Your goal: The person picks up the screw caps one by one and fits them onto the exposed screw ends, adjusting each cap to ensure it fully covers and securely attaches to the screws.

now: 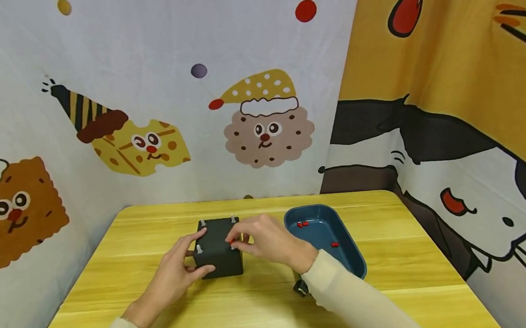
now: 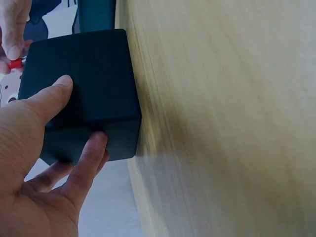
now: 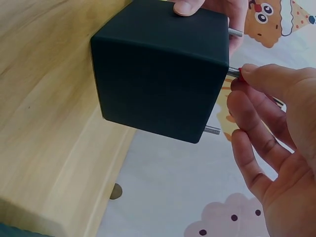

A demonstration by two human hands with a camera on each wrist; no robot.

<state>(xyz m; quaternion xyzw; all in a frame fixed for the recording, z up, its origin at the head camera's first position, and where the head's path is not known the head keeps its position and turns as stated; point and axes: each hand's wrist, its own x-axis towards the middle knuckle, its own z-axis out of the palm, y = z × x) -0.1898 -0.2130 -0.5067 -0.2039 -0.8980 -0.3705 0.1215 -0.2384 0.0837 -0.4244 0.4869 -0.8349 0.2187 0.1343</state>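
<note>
Cream sleeves point(image 1: 347, 291) lie nearest; our left hand point(image 1: 175, 266) grips a black box point(image 1: 220, 262), our right hand point(image 1: 269, 239) pinches a red cap point(image 2: 16, 63) at a threaded stud point(image 3: 233, 72).

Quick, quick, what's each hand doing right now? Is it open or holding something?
Left hand: holding the black box.
Right hand: pinching a small red cap at a metal bolt's tip.

R fingers point(image 1: 241, 228) in way betw. blk box point(image 1: 219, 264) & tray point(image 1: 318, 235), but rm on tbl point(image 1: 237, 310) in front.
</note>
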